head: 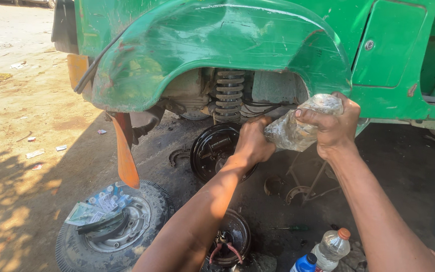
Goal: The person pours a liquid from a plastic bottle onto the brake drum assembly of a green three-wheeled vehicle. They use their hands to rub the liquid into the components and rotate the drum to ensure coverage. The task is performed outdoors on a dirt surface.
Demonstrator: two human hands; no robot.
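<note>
My right hand (334,125) grips a crumpled clear plastic bottle (300,126), tilted down to the left. My left hand (251,142) is closed at the bottle's lower end, right in front of the black brake backing plate (212,151) under the green vehicle's wheel arch (217,45). A coil spring (229,95) hangs behind the plate. The hub itself is partly hidden by my left hand.
A removed wheel (114,229) lies on the ground at lower left with papers on it. A brake drum with red pliers (227,244) lies below. Brake shoes (298,194), a screwdriver (290,227), a clear bottle with orange cap (332,249) and a blue bottle (305,263) lie nearby.
</note>
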